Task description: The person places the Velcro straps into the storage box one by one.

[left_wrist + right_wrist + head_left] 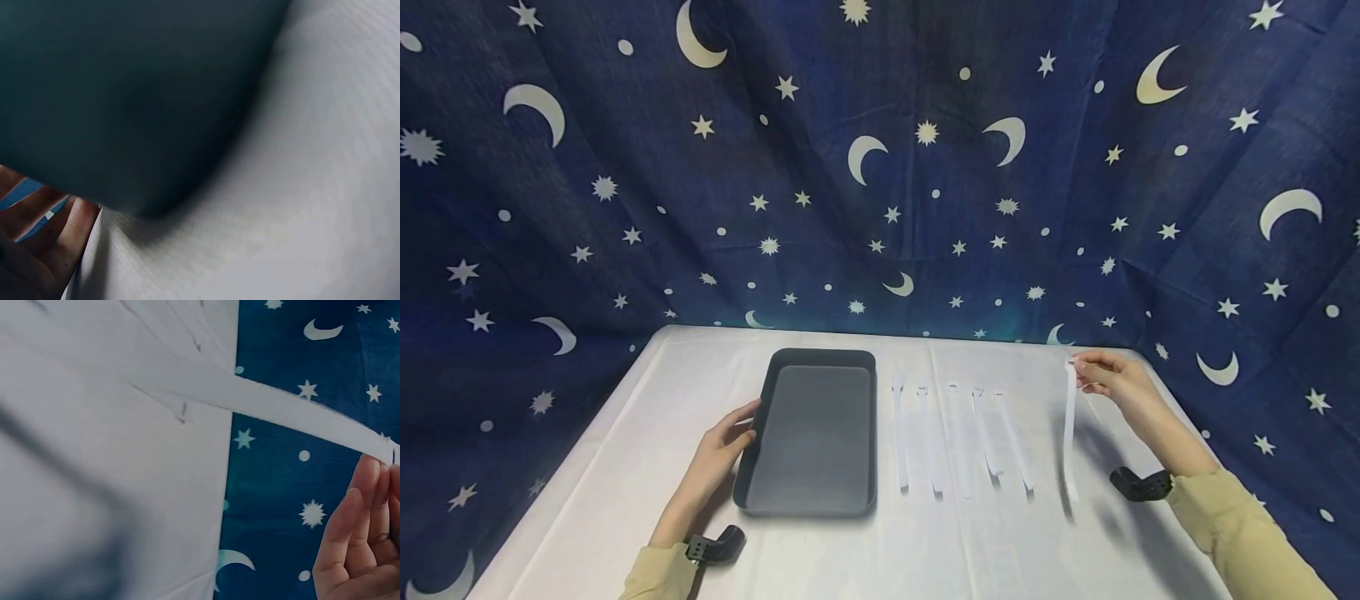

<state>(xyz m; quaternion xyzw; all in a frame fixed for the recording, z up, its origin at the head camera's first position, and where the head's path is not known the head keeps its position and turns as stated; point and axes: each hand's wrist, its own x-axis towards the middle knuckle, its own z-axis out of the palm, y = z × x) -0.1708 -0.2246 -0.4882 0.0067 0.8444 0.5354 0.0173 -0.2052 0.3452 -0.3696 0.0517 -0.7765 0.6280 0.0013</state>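
Note:
My left hand (711,458) rests at the left side of a dark grey rectangular tray (808,507), its fingertips against the outer wall. In the left wrist view, fairly straight fingers (75,228) show beside the blurred tray (137,112). At the table's right side, my right hand (1123,387) pinches a white strap (1070,433) by its slotted upper end. The strap hangs down with its lower end near the cloth. In the right wrist view, that strap (300,415) stretches leftward from the fingertips (369,469).
Several similar white straps (957,442) lie side by side, roughly lengthwise, between the tray and my right hand. White cloth (925,558) covers the table. A dark blue curtain (880,225) with moons and stars hangs behind it. Each wrist wears a black camera (1138,483).

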